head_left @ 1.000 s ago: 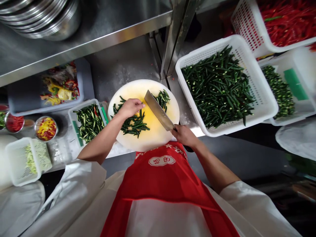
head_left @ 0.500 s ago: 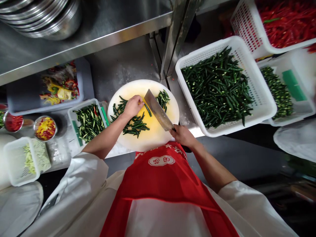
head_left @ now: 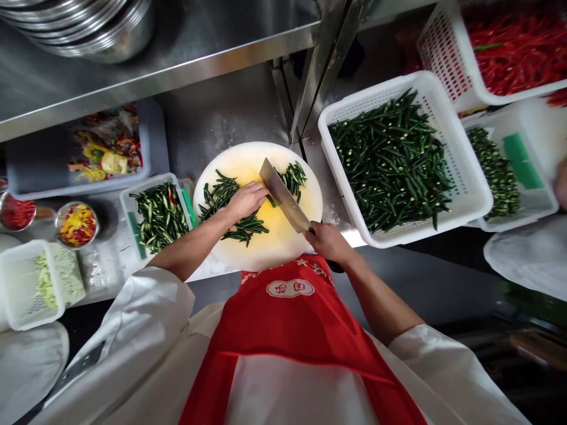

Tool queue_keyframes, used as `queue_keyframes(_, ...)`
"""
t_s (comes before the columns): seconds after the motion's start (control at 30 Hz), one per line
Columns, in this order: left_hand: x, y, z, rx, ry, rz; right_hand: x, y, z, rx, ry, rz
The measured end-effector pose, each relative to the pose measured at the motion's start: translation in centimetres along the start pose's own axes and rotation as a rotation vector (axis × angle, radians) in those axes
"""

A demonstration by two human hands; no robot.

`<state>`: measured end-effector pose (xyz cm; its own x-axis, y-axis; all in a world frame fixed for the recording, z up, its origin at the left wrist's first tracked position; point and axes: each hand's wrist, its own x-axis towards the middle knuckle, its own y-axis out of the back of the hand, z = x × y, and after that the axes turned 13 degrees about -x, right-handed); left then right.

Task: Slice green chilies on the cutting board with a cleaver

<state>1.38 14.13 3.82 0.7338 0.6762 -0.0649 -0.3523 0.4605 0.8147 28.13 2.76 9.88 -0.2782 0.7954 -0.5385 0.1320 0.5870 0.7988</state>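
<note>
On a round white cutting board [head_left: 283, 248], my right hand [head_left: 328, 241] grips the dark handle of a cleaver [head_left: 284, 196]. Its broad blade slants up and left across the board. My left hand [head_left: 248, 199] is closed over a green chili pepper [head_left: 271, 201], whose end pokes out beside the blade; most of it is hidden by the fingers. Whole-looking green chilies [head_left: 218, 192] lie in a pile left of and under my left hand, with more [head_left: 248, 229] just below it. Beyond the blade, to the right, sits a smaller heap of green pieces [head_left: 295, 179].
A white basket of green chilies [head_left: 394, 165] stands at right, with a basket of red chilies [head_left: 522, 53] behind. A tub of cut green chilies [head_left: 160, 215] is left of the board. A steel shelf edge [head_left: 177, 74] overhangs the back. A person's hand [head_left: 561, 183] shows at far right.
My left hand has moved slightly right and down toward the blade, now covering most of the chili it pinched. The cleaver stays almost in place. The view has shifted slightly.
</note>
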Motion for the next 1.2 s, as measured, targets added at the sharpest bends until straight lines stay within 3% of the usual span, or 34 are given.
queue_keyframes(0.27,-0.7,-0.8,-0.1,-0.014,-0.031,0.106,-0.4,0.8,-0.3,0.008,0.007,-0.010)
queue_keyframes(0.53,-0.6,-0.7,-0.2,-0.062,-0.056,0.102,-1.3,3.3,1.2,0.104,0.039,-0.150)
queue_keyframes(0.67,-0.5,-0.7,-0.2,-0.107,-0.036,0.120,0.1,2.9,0.4,0.005,0.029,-0.168)
queue_keyframes(0.8,-0.4,-0.7,-0.2,-0.103,-0.043,0.094,3.1,1.7,-1.6,-0.049,0.029,-0.069)
queue_keyframes(0.9,-0.7,-0.3,-0.5,-0.132,-0.043,0.095,4.7,1.4,-1.9,0.076,0.029,-0.057)
queue_keyframes(1.03,-1.1,0.8,-1.3,-0.124,0.119,0.215,4.4,1.2,-0.6,0.296,0.011,-0.091)
queue_keyframes(1.2,-0.4,0.8,-1.3,-0.087,0.194,0.108,1.8,1.0,0.9,0.413,-0.042,-0.020)
